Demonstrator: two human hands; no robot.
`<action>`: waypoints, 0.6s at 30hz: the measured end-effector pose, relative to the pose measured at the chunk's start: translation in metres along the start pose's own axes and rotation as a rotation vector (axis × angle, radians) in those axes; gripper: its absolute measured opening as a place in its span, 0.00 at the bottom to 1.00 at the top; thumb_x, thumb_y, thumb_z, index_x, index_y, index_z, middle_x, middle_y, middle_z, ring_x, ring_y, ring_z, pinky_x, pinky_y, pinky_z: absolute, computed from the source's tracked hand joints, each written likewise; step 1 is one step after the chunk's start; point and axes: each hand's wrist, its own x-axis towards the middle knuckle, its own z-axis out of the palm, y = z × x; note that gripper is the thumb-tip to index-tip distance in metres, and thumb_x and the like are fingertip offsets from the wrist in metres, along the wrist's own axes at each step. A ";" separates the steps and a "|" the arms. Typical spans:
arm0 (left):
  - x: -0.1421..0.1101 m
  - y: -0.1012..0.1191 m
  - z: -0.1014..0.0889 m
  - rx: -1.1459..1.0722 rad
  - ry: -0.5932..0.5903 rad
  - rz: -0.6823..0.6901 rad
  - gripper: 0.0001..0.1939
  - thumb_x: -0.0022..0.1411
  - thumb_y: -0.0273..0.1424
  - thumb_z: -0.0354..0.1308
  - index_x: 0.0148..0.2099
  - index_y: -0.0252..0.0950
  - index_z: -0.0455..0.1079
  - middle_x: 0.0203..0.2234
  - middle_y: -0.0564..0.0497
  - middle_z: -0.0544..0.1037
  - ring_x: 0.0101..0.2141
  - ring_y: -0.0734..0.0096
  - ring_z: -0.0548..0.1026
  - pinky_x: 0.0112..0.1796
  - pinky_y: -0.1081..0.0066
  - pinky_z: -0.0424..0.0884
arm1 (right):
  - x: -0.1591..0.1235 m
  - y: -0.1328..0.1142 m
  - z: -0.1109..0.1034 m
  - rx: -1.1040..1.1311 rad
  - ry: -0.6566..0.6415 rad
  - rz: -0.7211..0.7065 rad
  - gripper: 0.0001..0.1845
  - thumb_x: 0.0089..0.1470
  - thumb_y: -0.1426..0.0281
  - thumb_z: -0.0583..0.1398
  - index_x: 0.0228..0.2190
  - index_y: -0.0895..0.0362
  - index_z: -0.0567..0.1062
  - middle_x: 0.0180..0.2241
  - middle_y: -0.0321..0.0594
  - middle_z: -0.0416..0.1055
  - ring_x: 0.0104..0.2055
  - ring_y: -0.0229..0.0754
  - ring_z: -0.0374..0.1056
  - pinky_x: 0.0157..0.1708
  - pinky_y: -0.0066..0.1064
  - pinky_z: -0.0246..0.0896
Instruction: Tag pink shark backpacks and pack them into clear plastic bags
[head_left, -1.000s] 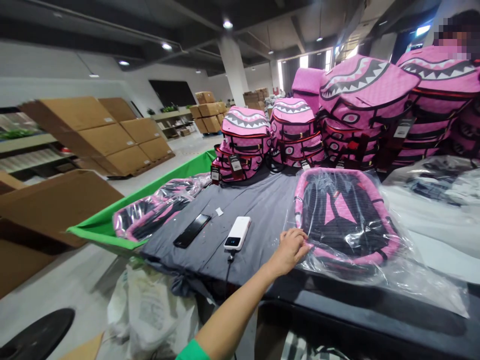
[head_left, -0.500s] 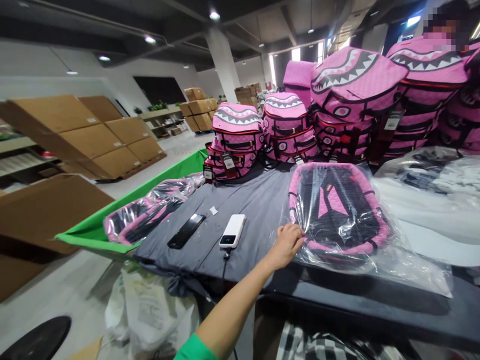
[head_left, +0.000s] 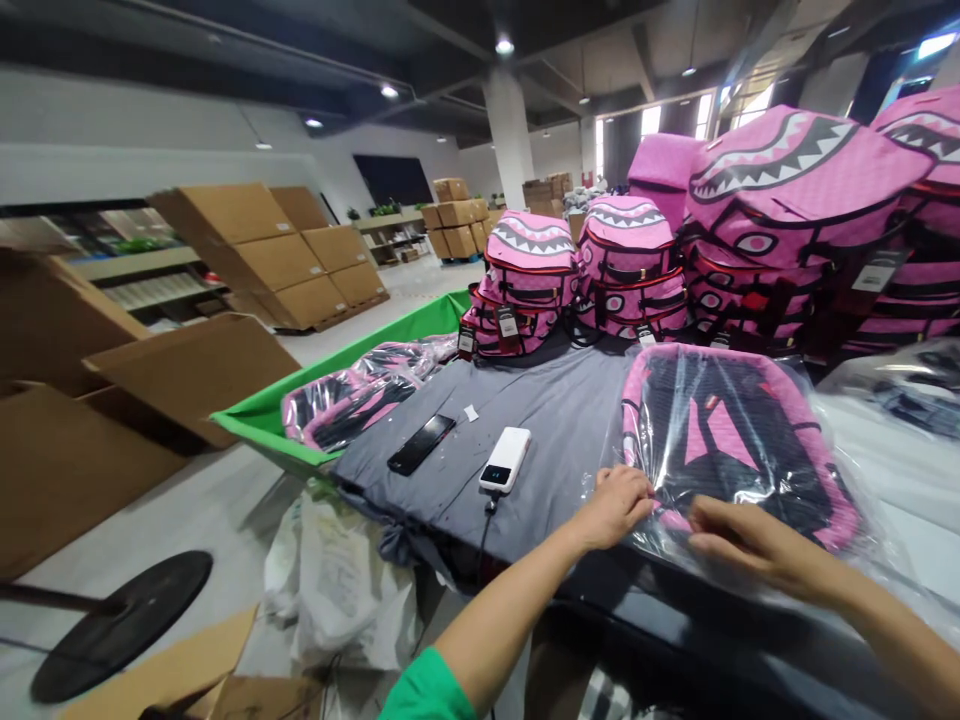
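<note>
Nearest of all, the left hand [head_left: 615,508] and the right hand [head_left: 754,540] rest side by side on the near edge of a clear plastic bag [head_left: 667,535], a green sleeve showing on the left arm. Neither is clenched into a fist, but from here I cannot tell whether the fingers are pinching the film or only pressing on it. Inside the bag, a pink backpack [head_left: 739,450] lies flat with its black panel facing up, on a grey cloth [head_left: 570,420] that covers the worktop [head_left: 675,610]. Light, flat fingers look right for film this slippery; a hard tug at one spot would probably crease it or drag the whole bag across the cloth. Just left of the hands sit a white power bank [head_left: 505,460], its cable trailing over the edge, and a black smartphone [head_left: 421,444]. Beyond them, more bagged backpacks [head_left: 352,400] lie against a green sheet [head_left: 262,420], while pink shark-faced backpacks [head_left: 529,280] stand upright in a row along the far side. Farther off, across the floor, are stacked cardboard boxes [head_left: 247,250] — and a concrete pillar [head_left: 510,130] rises behind them.
</note>
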 end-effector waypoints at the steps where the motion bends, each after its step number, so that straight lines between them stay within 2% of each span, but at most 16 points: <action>1: 0.000 0.000 0.000 0.013 0.001 0.001 0.04 0.70 0.30 0.56 0.40 0.38 0.70 0.48 0.50 0.77 0.54 0.63 0.69 0.55 0.58 0.57 | 0.025 -0.003 -0.011 -0.092 -0.099 -0.062 0.23 0.63 0.47 0.50 0.30 0.52 0.65 0.28 0.35 0.65 0.28 0.39 0.60 0.30 0.30 0.58; 3: 0.000 -0.001 0.002 0.047 0.001 0.001 0.04 0.71 0.30 0.56 0.41 0.38 0.71 0.47 0.49 0.77 0.53 0.62 0.69 0.54 0.58 0.58 | 0.067 0.000 -0.025 -0.277 -0.231 -0.108 0.17 0.63 0.54 0.51 0.30 0.53 0.66 0.27 0.34 0.67 0.29 0.39 0.62 0.31 0.29 0.55; 6: -0.001 -0.004 0.005 0.071 0.018 0.023 0.04 0.71 0.30 0.56 0.41 0.37 0.71 0.48 0.48 0.77 0.53 0.62 0.69 0.54 0.58 0.57 | 0.097 0.020 -0.032 -0.432 -0.252 -0.041 0.12 0.56 0.59 0.60 0.28 0.52 0.66 0.25 0.33 0.68 0.28 0.40 0.65 0.29 0.29 0.52; 9: -0.003 -0.006 0.008 0.065 0.034 0.045 0.04 0.72 0.31 0.56 0.45 0.37 0.71 0.50 0.48 0.77 0.54 0.62 0.69 0.57 0.56 0.55 | 0.093 0.034 -0.035 -0.524 -0.138 0.063 0.12 0.52 0.63 0.64 0.29 0.52 0.65 0.25 0.34 0.69 0.28 0.44 0.67 0.28 0.30 0.50; 12: -0.003 -0.004 0.007 0.082 0.028 0.035 0.06 0.72 0.31 0.55 0.47 0.37 0.70 0.50 0.48 0.77 0.54 0.63 0.69 0.58 0.56 0.55 | 0.076 0.030 -0.031 -0.582 -0.027 0.107 0.07 0.58 0.67 0.58 0.29 0.53 0.65 0.28 0.39 0.72 0.32 0.46 0.70 0.31 0.31 0.53; 15: 0.001 -0.003 0.001 0.094 0.002 0.017 0.05 0.72 0.30 0.54 0.46 0.37 0.71 0.49 0.46 0.78 0.54 0.62 0.70 0.58 0.55 0.57 | 0.067 0.019 -0.010 -0.579 -0.036 0.094 0.07 0.62 0.66 0.56 0.34 0.53 0.70 0.33 0.41 0.77 0.34 0.45 0.73 0.32 0.29 0.57; 18: 0.001 -0.001 -0.006 0.035 -0.020 0.031 0.06 0.70 0.31 0.54 0.40 0.38 0.72 0.48 0.46 0.78 0.54 0.61 0.71 0.60 0.55 0.59 | 0.070 0.005 0.015 -0.613 -0.029 0.166 0.11 0.58 0.66 0.59 0.41 0.58 0.75 0.37 0.49 0.79 0.38 0.51 0.76 0.34 0.32 0.62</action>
